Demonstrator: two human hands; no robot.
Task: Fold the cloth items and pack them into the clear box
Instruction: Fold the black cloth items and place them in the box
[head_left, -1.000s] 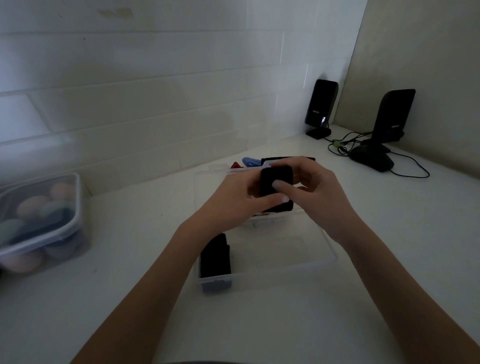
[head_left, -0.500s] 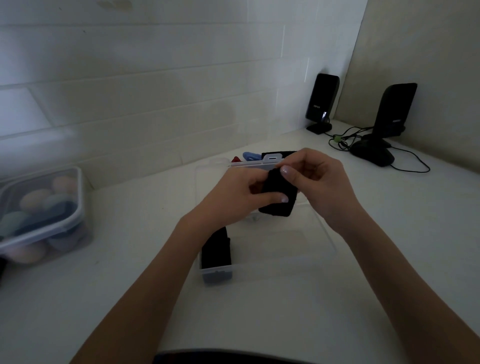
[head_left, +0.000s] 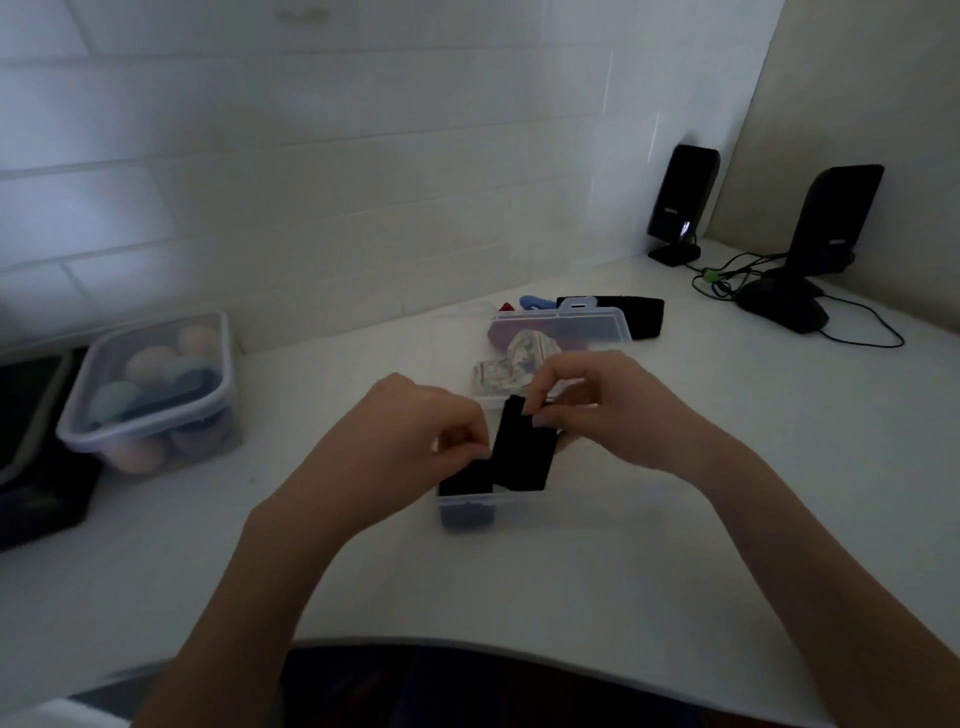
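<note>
White worktop (head_left: 649, 545) under a white tiled wall (head_left: 311, 156), beige panel (head_left: 857, 104) at far right. Dim light. Far left: dark tray-like object (head_left: 31, 457), partly cut off; just right of it a lidded plastic container (head_left: 156, 395) with pastel rounded items inside. Centre: clear box (head_left: 498, 506) on the worktop, one folded black cloth (head_left: 462, 480) already in its near-left corner. Left hand (head_left: 415, 441) over the box's left part, fingers curled, grip pinching the left edge of a second black cloth (head_left: 522, 452). Right hand (head_left: 608, 410) pinches that cloth's top right edge with thumb and fingertips, grip nearly closed. The second cloth stands tilted, lower end in the box beside the first. Behind the hands: patterned light cloth (head_left: 514, 361), the box's clear lid (head_left: 566, 325), small red and blue items, a black cloth band (head_left: 639, 314) lying flat. Far right: two black speakers (head_left: 680, 202) (head_left: 836, 218) with cables (head_left: 737, 275).
</note>
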